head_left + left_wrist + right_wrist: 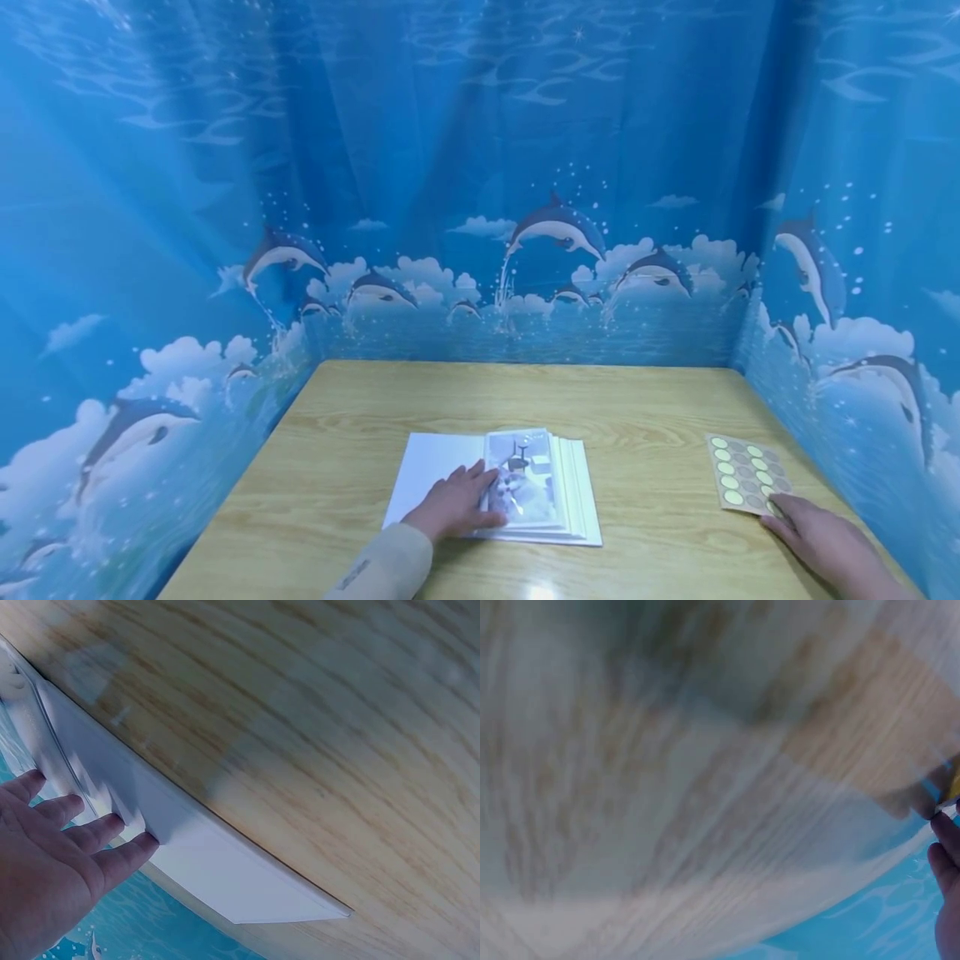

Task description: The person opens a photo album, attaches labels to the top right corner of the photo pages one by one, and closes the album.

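A pale, glossy wooden table with a flowing grain (360, 433) sits inside blue fabric walls printed with dolphins and clouds (555, 229). Left of centre on it lies an open white album with stiff, clear-sleeved pages (442, 467), its right side a fanned stack of thick leaves topped by a shiny photo page (525, 475). The left hand (453, 504) rests flat on the album near the fold, fingers straight and spread, gripping nothing; a beige sleeve (386, 567) covers the forearm. Well apart, toward the right edge, lies a tan rectangular sheet of round stickers, some pale yellow-green and some dull grey (746, 473). The right hand (821, 537) touches the sheet's near corner with its fingertips; whether it pinches the corner cannot be told.

The left wrist view adds the album's smooth white cover edge (225, 862) and 4 straight fingers (97, 832) pressing it. The right wrist view is heavily blurred, showing only wood grain (705, 787) and fingertips (945, 855) at the frame's edge.
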`<state>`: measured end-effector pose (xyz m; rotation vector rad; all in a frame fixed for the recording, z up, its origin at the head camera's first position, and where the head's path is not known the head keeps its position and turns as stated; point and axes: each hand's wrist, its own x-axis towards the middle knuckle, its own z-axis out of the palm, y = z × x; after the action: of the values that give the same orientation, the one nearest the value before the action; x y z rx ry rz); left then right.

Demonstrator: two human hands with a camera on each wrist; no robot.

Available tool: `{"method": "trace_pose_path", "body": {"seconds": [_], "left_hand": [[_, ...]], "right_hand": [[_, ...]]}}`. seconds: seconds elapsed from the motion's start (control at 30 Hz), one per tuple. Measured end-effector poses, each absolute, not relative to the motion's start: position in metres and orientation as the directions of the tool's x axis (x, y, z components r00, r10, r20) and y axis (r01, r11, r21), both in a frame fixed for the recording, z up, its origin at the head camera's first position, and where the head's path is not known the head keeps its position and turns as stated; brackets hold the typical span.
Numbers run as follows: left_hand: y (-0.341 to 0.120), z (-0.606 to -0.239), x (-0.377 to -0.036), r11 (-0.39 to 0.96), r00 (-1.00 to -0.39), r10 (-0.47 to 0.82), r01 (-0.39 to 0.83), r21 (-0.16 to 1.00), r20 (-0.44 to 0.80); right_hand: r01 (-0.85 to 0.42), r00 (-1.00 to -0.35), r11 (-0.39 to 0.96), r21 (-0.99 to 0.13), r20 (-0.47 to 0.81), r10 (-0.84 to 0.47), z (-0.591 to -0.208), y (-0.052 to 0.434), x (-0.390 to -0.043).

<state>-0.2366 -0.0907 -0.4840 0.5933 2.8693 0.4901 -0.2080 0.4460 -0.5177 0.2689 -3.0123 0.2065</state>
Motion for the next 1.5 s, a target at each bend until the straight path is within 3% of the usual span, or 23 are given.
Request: {"method": "trace_pose_path", "body": {"seconds": [0.43,0.73,1.1,1.5], "left_hand": [[-0.090,-0.486,-0.238,0.874,-0.910,0.401,0.345,0.343,-0.106],[-0.090,-0.485,-0.238,0.870,-0.909,0.404,0.346,0.350,-0.105],[-0.091,-0.487,-0.239,0.848,-0.917,0.393,0.334,0.411,-0.067],[-0.083,-0.482,-0.242,0.801,-0.925,0.379,0.335,0.495,0.014]], "right_hand": [[-0.224,-0.934,0.973,-0.057,0.297,-0.197,-0.513,0.429,-0.203],[-0.298,-0.777,0.953,0.051,0.567,-0.273,-0.516,0.413,-0.209],[-0.330,-0.735,0.944,0.012,0.625,-0.265,-0.506,0.360,-0.224],[-0.455,-0.572,0.890,0.032,0.756,-0.319,-0.507,0.322,-0.236]]}}
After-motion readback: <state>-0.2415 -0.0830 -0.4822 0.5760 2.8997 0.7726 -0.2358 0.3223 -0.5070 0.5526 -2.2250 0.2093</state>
